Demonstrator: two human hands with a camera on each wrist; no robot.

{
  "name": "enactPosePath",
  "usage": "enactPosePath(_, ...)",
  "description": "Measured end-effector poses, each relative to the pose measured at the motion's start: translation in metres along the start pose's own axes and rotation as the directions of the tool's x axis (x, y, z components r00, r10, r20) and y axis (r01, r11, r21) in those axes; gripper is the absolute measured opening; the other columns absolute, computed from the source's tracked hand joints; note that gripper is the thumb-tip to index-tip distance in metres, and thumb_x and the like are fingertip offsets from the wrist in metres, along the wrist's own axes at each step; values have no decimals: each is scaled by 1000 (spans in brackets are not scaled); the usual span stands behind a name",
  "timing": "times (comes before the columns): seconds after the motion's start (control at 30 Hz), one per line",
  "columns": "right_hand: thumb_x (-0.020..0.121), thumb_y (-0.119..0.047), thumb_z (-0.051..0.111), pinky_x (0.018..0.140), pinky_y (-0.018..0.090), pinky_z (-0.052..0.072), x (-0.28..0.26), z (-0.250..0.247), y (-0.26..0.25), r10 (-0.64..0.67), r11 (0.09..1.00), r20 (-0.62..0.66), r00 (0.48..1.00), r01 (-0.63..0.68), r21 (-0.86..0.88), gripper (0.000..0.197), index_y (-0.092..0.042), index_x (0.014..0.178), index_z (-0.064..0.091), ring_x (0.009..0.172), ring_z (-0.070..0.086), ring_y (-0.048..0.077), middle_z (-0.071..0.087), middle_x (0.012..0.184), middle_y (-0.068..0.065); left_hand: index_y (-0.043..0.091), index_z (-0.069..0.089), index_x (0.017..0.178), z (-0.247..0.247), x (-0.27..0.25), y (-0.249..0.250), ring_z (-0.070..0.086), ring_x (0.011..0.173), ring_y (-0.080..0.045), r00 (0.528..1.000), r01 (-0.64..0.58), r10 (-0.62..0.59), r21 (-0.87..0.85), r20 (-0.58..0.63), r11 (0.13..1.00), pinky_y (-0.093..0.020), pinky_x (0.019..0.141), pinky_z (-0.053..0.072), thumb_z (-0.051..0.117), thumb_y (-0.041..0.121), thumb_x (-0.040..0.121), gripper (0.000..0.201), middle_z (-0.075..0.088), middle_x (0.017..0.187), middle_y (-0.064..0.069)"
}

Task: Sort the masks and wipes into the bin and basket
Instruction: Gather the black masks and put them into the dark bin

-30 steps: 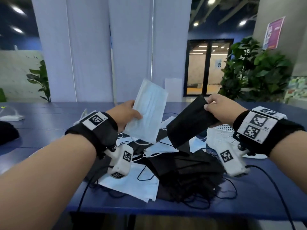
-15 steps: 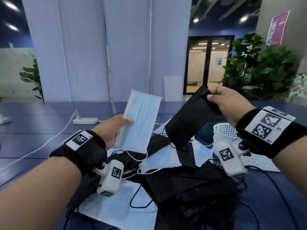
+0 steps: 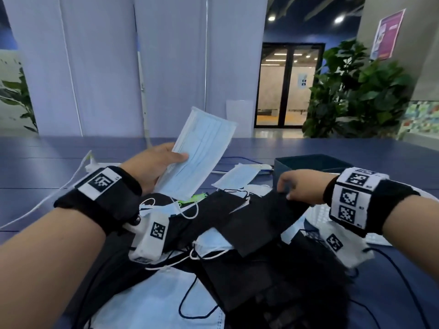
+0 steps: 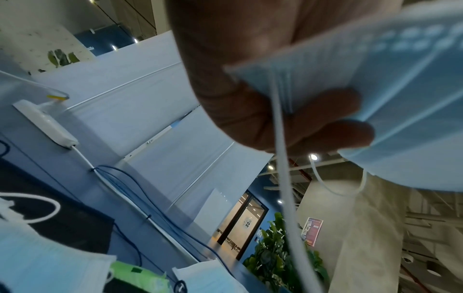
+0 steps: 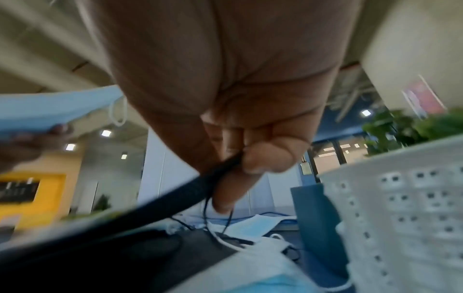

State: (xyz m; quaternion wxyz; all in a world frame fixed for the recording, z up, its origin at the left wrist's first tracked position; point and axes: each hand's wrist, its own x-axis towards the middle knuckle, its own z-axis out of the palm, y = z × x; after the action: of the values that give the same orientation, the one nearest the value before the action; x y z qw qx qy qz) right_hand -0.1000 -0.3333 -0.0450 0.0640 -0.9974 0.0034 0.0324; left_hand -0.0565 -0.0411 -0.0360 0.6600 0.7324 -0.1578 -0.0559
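Two hands work over a heap of masks on a smooth blue table (image 3: pixel 356 148). The left hand (image 3: pixel 154 166) holds a pale blue mask (image 3: pixel 199 157) up above the heap, thumb on its front and fingers (image 4: pixel 333 119) curled behind its lower end; the pleated, papery rectangle tilts toward the right, and its white elastic loops (image 4: pixel 283 178) dangle. The right hand (image 3: pixel 299 186) sits low beside the heap, thumb and fingers (image 5: pixel 268 156) pinching the edge of a flat, matte black mask (image 3: pixel 256 217) that slopes down onto the pile. The pile (image 3: pixel 237 269) is limp black and blue rectangles, overlapping, with thin cords tangled among them, and reaches the table's near edge. A dark, straight-walled bin (image 3: pixel 308 162) stands just beyond the right hand; a white perforated plastic basket (image 5: pixel 400 208) is close to its right. Bare tabletop lies far left and behind the bin.
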Motion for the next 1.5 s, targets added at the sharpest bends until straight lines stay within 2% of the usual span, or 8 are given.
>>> enactPosePath(0.13,89,-13,55,50,20,45,-4,-2,-2,74,981,151,986,-44,-188,18,-29,98,54,58,55,13,53,87,-8,9,62,108,-6,1,-7,69,68,-20,999,44,-44,23,24,999,-30,59,55,47,10,95,20,73,85,-6)
enactPosePath(0.33,88,-36,58,85,28,46,17,-10,-47,-91,995,-41,995,89,-51,31,-19,114,58,98,59,18,62,112,-1,10,64,102,-16,0,-5,70,62,-16,998,32,-33,20,56,999,-24,50,54,45,9,95,20,74,79,-3)
enactPosePath(0.57,78,-57,63,102,30,39,37,7,-71,-97,956,338,936,182,-231,61,-27,130,52,117,54,16,58,129,-5,8,62,111,-41,-6,-25,72,74,-23,994,105,-105,8,25,994,-32,59,57,65,12,77,34,73,96,-11)
enactPosePath(0.9,79,-27,74,90,23,38,20,10,-46,-292,955,286,913,296,29,46,-36,119,55,109,51,12,49,118,-10,19,55,101,-43,-1,-58,62,79,-31,968,244,-227,176,-110,954,-39,72,50,60,1,69,36,66,94,-16)
enactPosePath(1.03,81,-26,71,87,20,35,22,15,-51,-283,949,343,896,314,-36,62,-42,133,42,105,50,12,49,125,-2,29,53,105,-59,-1,-60,58,70,-19,947,308,-278,702,-162,642,-26,60,43,44,-3,78,42,65,87,-3)
enactPosePath(1.17,80,-30,71,92,28,41,23,14,-53,-298,939,304,905,336,-79,37,-36,114,57,103,51,15,53,110,-2,32,48,124,-56,1,-61,56,105,-18,930,267,-329,917,-164,295,-26,87,41,43,4,83,49,60,121,2)
enactPosePath(1.37,83,-30,69,107,25,26,11,-4,-33,-394,918,143,908,396,10,12,-34,75,60,125,42,7,43,131,-16,32,14,148,-27,17,-63,55,112,-28,935,196,-334,962,-123,192,-30,87,44,55,19,87,75,42,140,-9)
enactPosePath(1.5,87,-22,64,86,27,49,3,-22,-20,-339,891,26,941,312,330,12,-31,79,62,90,65,10,67,99,-9,32,34,143,10,27,-51,41,132,-19,943,42,-331,969,42,243,-31,110,29,49,41,94,53,39,148,2)
